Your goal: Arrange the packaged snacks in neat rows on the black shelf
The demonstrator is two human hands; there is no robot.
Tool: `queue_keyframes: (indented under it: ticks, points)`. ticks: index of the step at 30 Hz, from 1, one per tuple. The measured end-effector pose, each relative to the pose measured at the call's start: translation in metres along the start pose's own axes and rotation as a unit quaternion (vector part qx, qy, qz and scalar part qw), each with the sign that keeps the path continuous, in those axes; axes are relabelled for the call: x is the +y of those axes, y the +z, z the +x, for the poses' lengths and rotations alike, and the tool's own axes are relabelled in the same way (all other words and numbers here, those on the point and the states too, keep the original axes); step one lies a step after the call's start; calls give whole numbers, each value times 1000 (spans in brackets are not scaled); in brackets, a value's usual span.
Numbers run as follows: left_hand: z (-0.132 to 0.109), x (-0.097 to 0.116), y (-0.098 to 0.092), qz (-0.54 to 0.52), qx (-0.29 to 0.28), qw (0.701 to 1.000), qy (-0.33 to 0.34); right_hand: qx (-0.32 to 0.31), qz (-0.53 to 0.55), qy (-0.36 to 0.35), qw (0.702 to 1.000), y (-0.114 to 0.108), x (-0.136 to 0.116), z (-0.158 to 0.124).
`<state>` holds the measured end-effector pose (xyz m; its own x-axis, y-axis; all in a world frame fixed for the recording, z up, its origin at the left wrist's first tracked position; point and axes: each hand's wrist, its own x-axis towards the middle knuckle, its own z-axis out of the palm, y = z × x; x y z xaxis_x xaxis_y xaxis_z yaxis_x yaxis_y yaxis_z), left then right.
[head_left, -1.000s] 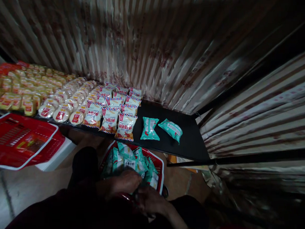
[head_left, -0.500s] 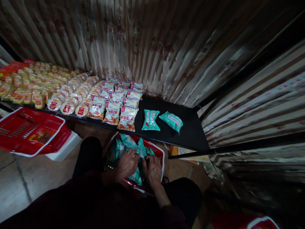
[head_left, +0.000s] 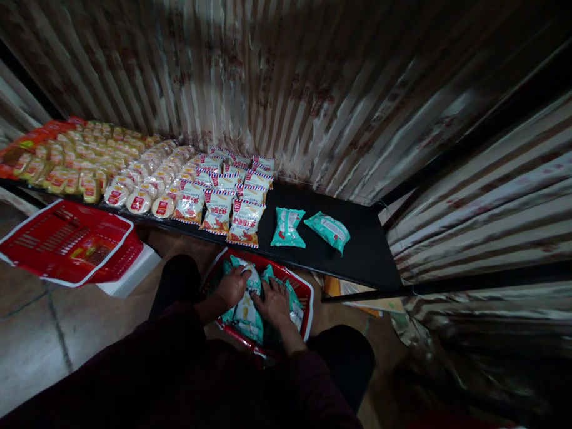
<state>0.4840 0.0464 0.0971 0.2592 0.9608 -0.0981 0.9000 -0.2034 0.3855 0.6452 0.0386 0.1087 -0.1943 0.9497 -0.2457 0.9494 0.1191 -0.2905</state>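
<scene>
A red basket (head_left: 308, 301) between my knees holds several teal snack bags. One large teal snack bag (head_left: 248, 313) lies face up there, with white print and a pale picture. My left hand (head_left: 233, 286) is closed on the upper left edge of that bag. Beside it, my right hand (head_left: 274, 304) rests over the bags with fingers apart, its thumb touching the large bag's right edge. On the black shelf (head_left: 357, 256) ahead lie two more teal bags, one upright (head_left: 288, 227) and one tilted (head_left: 328, 232).
White snack bags with striped edges (head_left: 246, 222) stand in rows on the shelf, left of the teal ones. Further left are round packaged cakes (head_left: 164, 207), yellow packs (head_left: 88, 187) and orange packaging (head_left: 30, 142). A second red basket (head_left: 121, 261) sits on the floor. A striped curtain (head_left: 243, 72) hangs behind.
The large teal bag now shows flat between my hands, where bunched bags were before. My left hand has moved up slightly, and my right hand has shifted left. The view has turned a little.
</scene>
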Motion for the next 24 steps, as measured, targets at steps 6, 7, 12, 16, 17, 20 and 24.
queue_keyframes:
  ticks: [6,7,12,16,17,20,24]
  points:
    - [-13,6,-9,-102,68,992,30,70,162,-63,982,-5,5,5]
    - [-14,6,-9,-129,84,987,38,79,205,-85,972,-5,5,6]
    - [-17,5,-14,-233,128,962,63,83,367,-113,920,-3,8,7]
    - [-18,9,-18,-330,131,934,44,129,364,-105,917,-3,9,1]
    - [-19,11,-18,-372,137,918,19,144,357,-97,918,-2,9,-1]
    - [-18,19,-19,-561,126,805,-146,193,339,-79,917,1,8,-11]
    - [-16,30,-24,-722,38,623,-299,226,318,-111,914,7,8,-25]
